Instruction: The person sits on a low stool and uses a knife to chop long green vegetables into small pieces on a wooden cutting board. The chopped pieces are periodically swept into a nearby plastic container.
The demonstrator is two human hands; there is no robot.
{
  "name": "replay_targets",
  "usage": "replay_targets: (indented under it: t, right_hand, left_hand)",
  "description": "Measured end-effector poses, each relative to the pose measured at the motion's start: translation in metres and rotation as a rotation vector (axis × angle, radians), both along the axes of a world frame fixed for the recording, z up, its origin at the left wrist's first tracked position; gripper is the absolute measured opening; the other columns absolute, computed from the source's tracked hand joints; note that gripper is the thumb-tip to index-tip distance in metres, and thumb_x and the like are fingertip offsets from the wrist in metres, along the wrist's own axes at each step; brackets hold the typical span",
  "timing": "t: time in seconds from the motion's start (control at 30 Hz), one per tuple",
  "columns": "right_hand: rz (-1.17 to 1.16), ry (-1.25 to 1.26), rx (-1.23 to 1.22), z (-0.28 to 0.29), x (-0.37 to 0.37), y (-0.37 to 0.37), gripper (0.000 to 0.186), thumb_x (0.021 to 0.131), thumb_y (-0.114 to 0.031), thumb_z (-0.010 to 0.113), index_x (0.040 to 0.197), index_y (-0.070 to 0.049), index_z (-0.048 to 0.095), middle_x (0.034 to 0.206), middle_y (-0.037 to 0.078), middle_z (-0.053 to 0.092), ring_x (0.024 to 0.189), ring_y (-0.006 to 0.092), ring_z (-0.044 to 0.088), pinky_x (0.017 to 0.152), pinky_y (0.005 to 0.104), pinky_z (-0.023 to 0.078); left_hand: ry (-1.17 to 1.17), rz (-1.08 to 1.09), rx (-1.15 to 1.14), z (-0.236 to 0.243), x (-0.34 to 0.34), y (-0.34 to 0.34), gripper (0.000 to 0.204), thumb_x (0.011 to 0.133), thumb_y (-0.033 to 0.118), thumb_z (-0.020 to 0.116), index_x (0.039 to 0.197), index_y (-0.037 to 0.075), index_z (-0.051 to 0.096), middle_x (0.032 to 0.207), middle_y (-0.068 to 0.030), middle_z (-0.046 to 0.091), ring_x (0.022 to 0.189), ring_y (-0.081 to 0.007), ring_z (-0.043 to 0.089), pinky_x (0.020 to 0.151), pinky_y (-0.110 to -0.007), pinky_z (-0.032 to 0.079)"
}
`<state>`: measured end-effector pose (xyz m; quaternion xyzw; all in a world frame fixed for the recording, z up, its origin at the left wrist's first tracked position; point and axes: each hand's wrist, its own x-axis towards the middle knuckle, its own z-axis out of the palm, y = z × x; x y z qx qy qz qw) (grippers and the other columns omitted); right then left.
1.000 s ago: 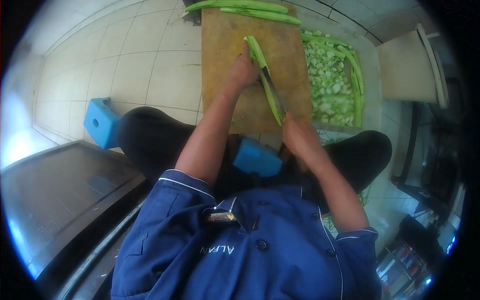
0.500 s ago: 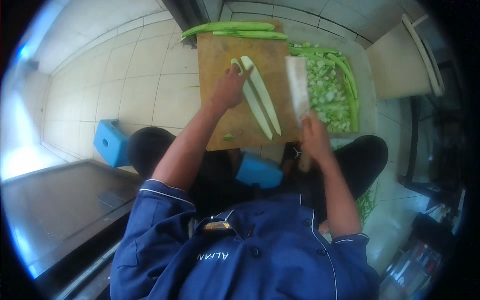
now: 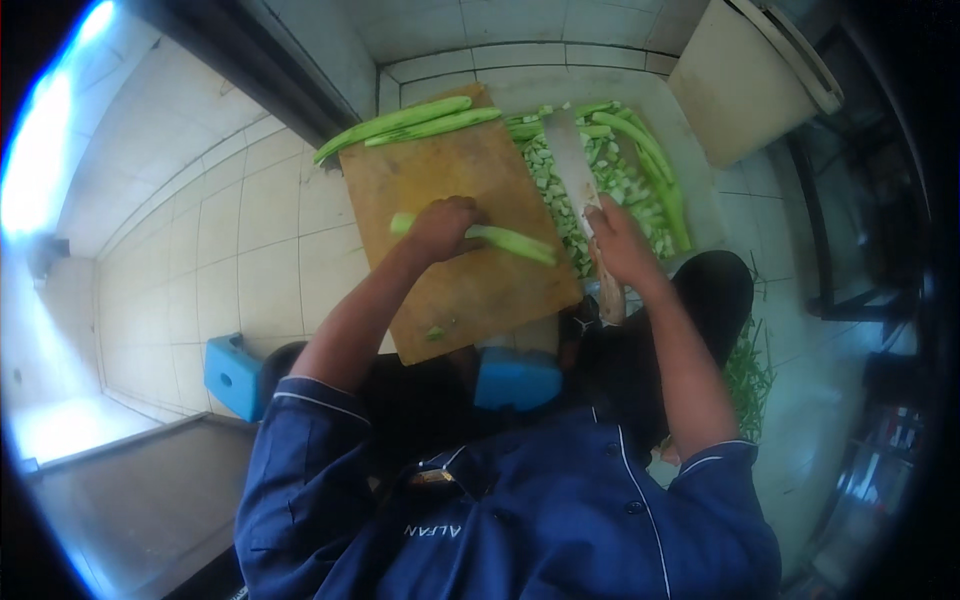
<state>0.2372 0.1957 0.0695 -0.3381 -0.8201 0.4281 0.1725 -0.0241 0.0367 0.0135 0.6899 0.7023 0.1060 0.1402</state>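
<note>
My left hand (image 3: 440, 228) is closed round a long, pale green gourd length (image 3: 520, 243) lying crosswise on a wooden cutting board (image 3: 480, 310). Its ends stick out on both sides of my fingers; whether both split strips are in the grip I cannot make out. In my right hand (image 3: 622, 240) is a broad-bladed cleaver (image 3: 572, 160), gripped by its wooden handle. The blade points away from me, over a tub beside the board, apart from the gourd. Several uncut green gourds (image 3: 430, 122) lie along the board's far edge.
The pale tub (image 3: 705, 200) right of the board holds chopped pieces (image 3: 625, 185) and long gourds. Green peelings (image 3: 748, 375) lie on the floor at right. A blue stool (image 3: 232, 378) stands at left, another blue piece (image 3: 515, 378) between my legs. A cream bin (image 3: 745, 85) stands far right.
The two split strips lay lengthwise, side by side; now the gourd is turned crosswise under my left hand, which has come nearer. The cleaver's blade tilts further left. The whole view has swung round.
</note>
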Motion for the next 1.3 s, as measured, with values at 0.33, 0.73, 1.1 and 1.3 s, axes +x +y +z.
replay_targets:
  t: [0.33, 0.73, 1.1, 1.3]
  right_hand:
    - [0.140, -0.343, 0.298, -0.036, -0.029, -0.002, 0.022, 0.102, -0.026, 0.045, 0.107, -0.004, 0.049, 0.075, 0.026, 0.063, 0.075, 0.0475, 0.063, 0.069, 0.0588, 0.047]
    - [0.228, -0.450, 0.433, -0.062, -0.027, -0.009, 0.022, 0.101, -0.024, 0.045, 0.109, -0.004, 0.049, 0.075, 0.024, 0.066, 0.071, 0.0467, 0.064, 0.066, 0.0575, 0.050]
    - [0.169, -0.391, 0.409, -0.053, -0.017, -0.023, 0.021, 0.103, -0.024, 0.043, 0.105, -0.003, 0.046, 0.068, 0.025, 0.063, 0.066, 0.0482, 0.063, 0.064, 0.0588, 0.048]
    - [0.146, -0.400, 0.380, -0.047, -0.016, -0.042, 0.020, 0.102, -0.021, 0.043, 0.105, -0.002, 0.046, 0.068, 0.026, 0.063, 0.067, 0.0486, 0.063, 0.066, 0.0591, 0.050]
  left_hand:
    - [-0.083, 0.341, 0.147, -0.007, 0.012, -0.024, 0.034, 0.083, 0.031, 0.074, 0.111, 0.012, 0.069, 0.098, -0.0107, 0.064, 0.097, -0.0326, 0.064, 0.083, -0.045, 0.052]
    - [-0.135, 0.294, 0.248, -0.015, 0.016, -0.026, 0.038, 0.084, 0.026, 0.072, 0.119, 0.012, 0.067, 0.104, -0.0109, 0.063, 0.102, -0.0312, 0.060, 0.089, -0.042, 0.050]
    - [-0.127, 0.116, 0.256, -0.021, 0.011, -0.028, 0.034, 0.086, 0.028, 0.071, 0.114, 0.010, 0.069, 0.109, -0.0085, 0.065, 0.105, -0.0282, 0.060, 0.092, -0.041, 0.046]
    - [-0.184, 0.184, 0.257, -0.028, 0.015, -0.029, 0.033, 0.086, 0.026, 0.070, 0.115, 0.009, 0.069, 0.109, -0.0101, 0.064, 0.104, -0.0306, 0.061, 0.091, -0.042, 0.049]
